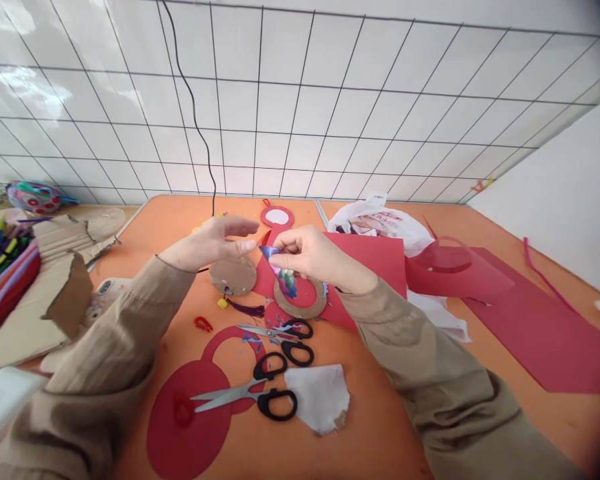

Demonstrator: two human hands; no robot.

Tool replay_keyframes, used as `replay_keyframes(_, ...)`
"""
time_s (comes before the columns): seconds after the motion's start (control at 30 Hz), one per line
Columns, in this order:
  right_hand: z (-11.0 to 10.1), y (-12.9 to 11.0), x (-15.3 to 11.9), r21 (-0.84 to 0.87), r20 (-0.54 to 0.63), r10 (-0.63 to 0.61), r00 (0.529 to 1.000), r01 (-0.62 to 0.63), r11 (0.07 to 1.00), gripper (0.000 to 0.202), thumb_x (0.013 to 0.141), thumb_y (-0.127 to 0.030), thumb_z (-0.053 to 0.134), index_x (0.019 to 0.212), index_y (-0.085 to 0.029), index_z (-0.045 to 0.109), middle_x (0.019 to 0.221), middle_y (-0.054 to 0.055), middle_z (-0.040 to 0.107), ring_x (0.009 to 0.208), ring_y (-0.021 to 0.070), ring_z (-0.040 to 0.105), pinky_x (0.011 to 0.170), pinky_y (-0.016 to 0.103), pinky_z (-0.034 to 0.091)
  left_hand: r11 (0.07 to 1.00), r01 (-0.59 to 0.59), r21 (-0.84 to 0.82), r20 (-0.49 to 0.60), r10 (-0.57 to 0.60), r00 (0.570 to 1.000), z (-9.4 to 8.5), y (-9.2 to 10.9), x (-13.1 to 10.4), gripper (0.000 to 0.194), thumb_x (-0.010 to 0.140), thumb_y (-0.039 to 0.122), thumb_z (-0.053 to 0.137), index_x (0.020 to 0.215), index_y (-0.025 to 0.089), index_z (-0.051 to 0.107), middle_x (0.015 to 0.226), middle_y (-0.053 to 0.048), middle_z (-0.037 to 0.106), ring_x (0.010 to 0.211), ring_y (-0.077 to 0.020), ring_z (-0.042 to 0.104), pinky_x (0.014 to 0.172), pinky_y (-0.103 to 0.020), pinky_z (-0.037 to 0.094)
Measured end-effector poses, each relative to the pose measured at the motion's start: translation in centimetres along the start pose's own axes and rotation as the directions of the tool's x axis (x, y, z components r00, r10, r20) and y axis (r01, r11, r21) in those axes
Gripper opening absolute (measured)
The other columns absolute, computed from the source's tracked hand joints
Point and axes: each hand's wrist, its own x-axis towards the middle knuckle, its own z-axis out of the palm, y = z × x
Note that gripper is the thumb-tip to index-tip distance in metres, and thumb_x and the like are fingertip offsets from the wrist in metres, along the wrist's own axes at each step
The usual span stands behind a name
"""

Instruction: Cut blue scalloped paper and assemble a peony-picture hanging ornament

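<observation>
Pinched between the thumb and fingers of my right hand (305, 253) is a small piece of blue and purple patterned paper (269, 253). My left hand (215, 241) hovers just to its left, fingers stretched out and nothing in them. Beneath the hands lie a round cardboard disc (233, 275) and a cardboard ring (305, 312), with a colourful patterned piece (287, 283) by the ring. A purple tassel with a yellow bead (223, 303) rests below the disc. Nearer to me are two pairs of black-handled scissors, one pair (275, 404) partly over a red paper circle (187, 427).
Red paper sheets (540, 320) and a white plastic bag (380, 223) lie to the right. On the left are torn cardboard (65, 280), a phone (105, 290) and coloured pipe cleaners (0, 247). A scrap of white cloth or paper (320, 397) lies near the scissors. A tiled wall stands behind.
</observation>
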Motion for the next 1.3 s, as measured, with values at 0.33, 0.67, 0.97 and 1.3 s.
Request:
replay_keyframes(0.33, 0.3, 0.4, -0.3, 0.008, 0.079, -0.022, 0.997, 0.022, 1.0, 0.019, 0.08, -0.031, 0.065, 0.071, -0.015, 0.063, 0.056, -0.004, 0.055, 0.046, 0.0063, 0.046, 0.042, 0.019, 0.035, 1.0, 0.002, -0.009, 0.094, -0.001, 0.996, -0.6, -0.4, -0.4, 0.033, 0.069, 0.038, 0.077, 0.091, 0.015, 0.076, 0.098, -0.011, 0.077, 0.094, -0.0234, 0.069, 0.082, -0.032, 0.052)
replay_keyframes(0.67, -1.5, -0.2, -1.7, -0.029, -0.245, -0.072, 0.967, 0.067, 0.997, 0.02, 0.085, -0.035, 0.06, 0.076, -0.017, 0.06, 0.058, -0.004, 0.055, 0.046, 0.0086, 0.049, 0.044, 0.022, 0.039, 0.948, 0.139, -0.288, 0.225, -0.074, 0.972, 3.9, -0.5, -0.4, 0.019, 0.06, 0.027, 0.083, 0.066, 0.013, 0.071, 0.06, -0.001, 0.067, 0.053, -0.0106, 0.056, 0.055, -0.023, 0.045)
replay_keyframes(0.97, 5.5, 0.2, -8.6, -0.494, 0.519, -0.129, 0.845, 0.42, 0.761, 0.01, 0.086, -0.023, 0.065, 0.093, -0.016, 0.068, 0.085, 0.005, 0.067, 0.073, 0.0167, 0.06, 0.06, 0.028, 0.042, 0.912, 0.012, -0.409, 0.101, 0.032, 0.994, 2.8, -0.5, -0.2, 0.013, 0.067, 0.021, 0.079, 0.071, 0.013, 0.069, 0.062, 0.0, 0.064, 0.056, -0.0108, 0.055, 0.057, -0.025, 0.044)
replay_keyframes(1.3, 9.2, 1.4, -9.5, -0.707, 0.492, -0.082, 0.867, 0.453, 0.543, 0.023, 0.089, -0.036, 0.06, 0.097, -0.015, 0.063, 0.101, 0.012, 0.059, 0.093, 0.0281, 0.056, 0.072, 0.039, 0.048, 0.844, 0.13, -0.521, 0.197, -0.03, 0.98, 3.1, 0.1, -0.6, 0.01, 0.061, 0.015, 0.078, 0.069, 0.013, 0.072, 0.063, -0.003, 0.067, 0.058, -0.0124, 0.059, 0.06, -0.026, 0.047)
